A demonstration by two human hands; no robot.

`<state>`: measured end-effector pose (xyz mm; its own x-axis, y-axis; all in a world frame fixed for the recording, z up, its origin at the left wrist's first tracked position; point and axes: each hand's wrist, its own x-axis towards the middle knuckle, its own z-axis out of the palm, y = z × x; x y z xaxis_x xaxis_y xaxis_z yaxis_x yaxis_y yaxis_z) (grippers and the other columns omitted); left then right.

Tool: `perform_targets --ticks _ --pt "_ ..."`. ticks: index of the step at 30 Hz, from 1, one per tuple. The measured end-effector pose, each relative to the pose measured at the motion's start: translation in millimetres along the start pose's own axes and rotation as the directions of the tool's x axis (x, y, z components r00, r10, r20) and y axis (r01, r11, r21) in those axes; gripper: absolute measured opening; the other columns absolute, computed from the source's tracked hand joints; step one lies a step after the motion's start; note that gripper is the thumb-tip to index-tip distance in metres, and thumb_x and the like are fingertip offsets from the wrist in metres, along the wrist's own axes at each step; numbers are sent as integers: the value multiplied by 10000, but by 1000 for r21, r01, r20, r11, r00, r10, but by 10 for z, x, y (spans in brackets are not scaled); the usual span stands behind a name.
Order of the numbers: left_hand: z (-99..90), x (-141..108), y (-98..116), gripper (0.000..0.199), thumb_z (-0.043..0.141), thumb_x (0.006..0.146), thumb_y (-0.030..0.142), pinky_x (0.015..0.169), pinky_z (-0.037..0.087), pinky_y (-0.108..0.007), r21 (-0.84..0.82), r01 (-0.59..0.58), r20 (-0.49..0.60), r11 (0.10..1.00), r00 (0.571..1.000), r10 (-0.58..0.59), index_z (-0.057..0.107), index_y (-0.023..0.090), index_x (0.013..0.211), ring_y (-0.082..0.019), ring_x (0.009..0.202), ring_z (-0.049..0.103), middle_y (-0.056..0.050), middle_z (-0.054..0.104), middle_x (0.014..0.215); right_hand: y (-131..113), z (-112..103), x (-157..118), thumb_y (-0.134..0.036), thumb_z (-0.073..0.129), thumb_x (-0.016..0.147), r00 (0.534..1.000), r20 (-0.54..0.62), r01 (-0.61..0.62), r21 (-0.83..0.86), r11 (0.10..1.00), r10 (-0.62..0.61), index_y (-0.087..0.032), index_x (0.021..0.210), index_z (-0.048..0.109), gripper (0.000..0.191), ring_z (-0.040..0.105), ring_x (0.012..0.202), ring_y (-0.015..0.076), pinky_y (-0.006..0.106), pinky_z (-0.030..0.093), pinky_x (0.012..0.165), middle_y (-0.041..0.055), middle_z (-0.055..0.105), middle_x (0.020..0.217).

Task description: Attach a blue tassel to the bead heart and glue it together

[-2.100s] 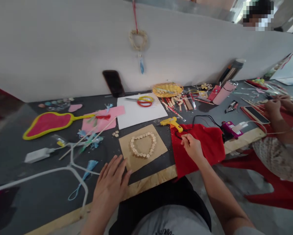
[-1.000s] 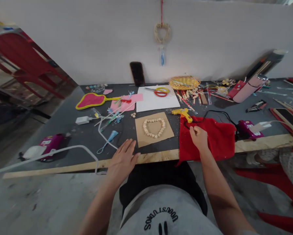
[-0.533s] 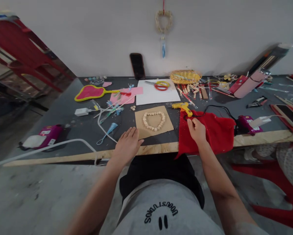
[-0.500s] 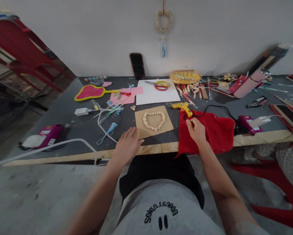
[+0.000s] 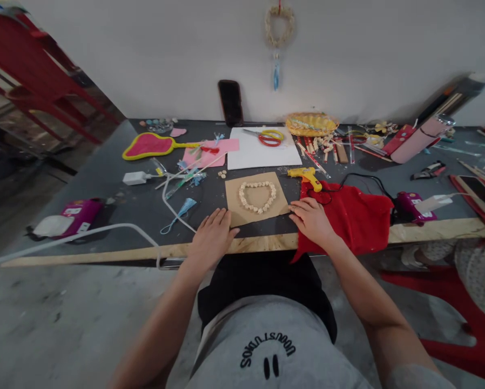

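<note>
Clock read from the centre of the cardboard [image 5: 235, 212], with 12 toward the wall.

Nearest, at 6: wooden table edge [image 5: 262, 244].

At 8: left hand [image 5: 212, 237], palm down, fingers nearly straight and side by side, thumb apart; fingertips at the cardboard's near-left corner, apparently touching. Grip slack, nothing seen in it. No clear shift over the last half second.

At 4: right hand [image 5: 310, 220], main change. Half a second ago, over the red cloth [image 5: 354, 219], thumb and fingers together just below the glue gun's handle. Now drawn inward to the cardboard's right corner, palm above the cloth's left edge. Fingers long and loosely bent, thumb close beneath; cannot tell from this view if pinching the corner, holding some small piece, or merely resting.

Judged from the shift: attention turned from the cord side to the cardboard, with steadying or squaring from both sides the likely step in hand.

At centre: pale beaded heart [image 5: 260, 210], flat on the cardboard, point toward 6, no obvious gap in the outline, untouched by either hand.

At 9: blue tassel [image 5: 186, 207], loop toward the near edge. At 2: glue gun [image 5: 307, 176], on its side by the cloth's far corner, now out of hand. At 10: small loose pieces [image 5: 222, 174].

Farther, at 12: scissors [image 5: 270, 138] on a white sheet [image 5: 246, 160]. At 1: yellow basket [image 5: 293, 127].

Farthest, past 12: second heart [image 5: 268, 31], hung against the wall.
</note>
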<state>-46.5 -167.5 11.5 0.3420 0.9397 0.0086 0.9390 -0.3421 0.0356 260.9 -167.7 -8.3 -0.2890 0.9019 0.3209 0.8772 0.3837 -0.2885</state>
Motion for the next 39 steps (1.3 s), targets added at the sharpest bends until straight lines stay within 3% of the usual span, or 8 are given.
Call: perform_targets --ticks 14,24,32,39 --pt "24 -15 22 476 456 981 330 1183 357 -557 -60 35 21 998 999 -33 578 116 1388 -342 1490 376 -157 525 1522 -14 25 18 -335 520 1015 998 62 23 -46 999 -20 -257 1209 721 290 525 1228 316 515 420 987 49 733 1286" --pt "-27 7 86 522 410 1026 409 1205 290 -595 -19 58 65 998 996 -57 541 114 1435 -345 1526 293 -129 486 1558 -12 9 51 -351 505 1020 996 87 16 -64 998 -11 -242 1210 722 308 517 1249 328 524 417 989 55 717 1316" --pt "96 -44 50 513 430 1023 412 1197 291 -608 -64 7 -64 998 998 -11 553 116 1423 -363 1499 346 -151 510 1536 3 -17 100 -343 523 1012 993 119 5 -74 997 4 -236 1229 717 309 521 1256 321 524 433 1000 61 710 1328" --pt "134 -54 71 542 469 1015 425 1164 362 -588 -55 -38 -170 998 985 28 549 47 1394 -377 1446 427 -213 552 1480 -7 -74 114 -341 527 1013 986 167 8 -89 996 7 -229 1252 705 318 531 1252 318 518 448 1008 47 699 1348"
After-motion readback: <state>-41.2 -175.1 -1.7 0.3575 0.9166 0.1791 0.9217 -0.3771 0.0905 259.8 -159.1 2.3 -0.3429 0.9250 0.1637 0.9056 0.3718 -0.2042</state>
